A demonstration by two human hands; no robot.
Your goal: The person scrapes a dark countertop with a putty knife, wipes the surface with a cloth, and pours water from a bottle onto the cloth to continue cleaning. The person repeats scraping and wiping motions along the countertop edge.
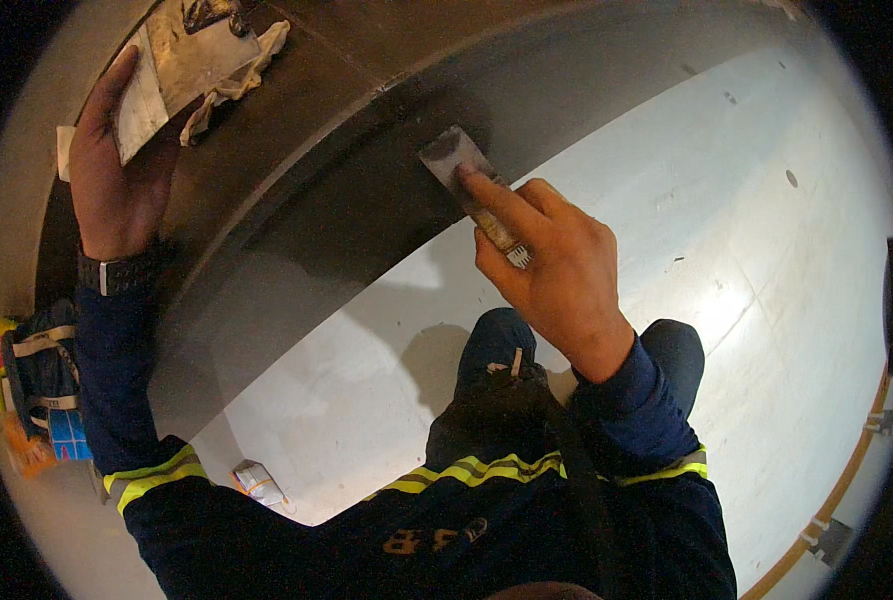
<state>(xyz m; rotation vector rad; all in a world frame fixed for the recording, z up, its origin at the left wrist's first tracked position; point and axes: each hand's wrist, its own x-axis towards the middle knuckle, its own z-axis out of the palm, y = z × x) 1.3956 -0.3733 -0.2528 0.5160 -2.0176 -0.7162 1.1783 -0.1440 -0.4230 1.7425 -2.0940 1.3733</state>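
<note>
My right hand (pixel 562 265) is closed around a putty knife (pixel 457 155), its index finger stretched along the broad metal blade. The blade lies against or just over the dark band (pixel 367 190) at the base of the wall; I cannot tell whether it touches. At upper left, my left hand (pixel 122 190) is raised, wearing a dark wrist strap. It grips a flat pale board (pixel 145 105) between the thumb and the other fingers, which are partly hidden behind it. Whitish, ragged-edged material (pixel 217 65) lies on or against this board.
A pale floor (pixel 767 200) with small dark specks meets the dark band in a curved line. A dark bag (pixel 47 355) with light straps and a blue patterned item (pixel 70 433) are at far left. Near my left elbow lies a small clear-and-white packet (pixel 259 482). A brownish pipe (pixel 817 515) runs at lower right.
</note>
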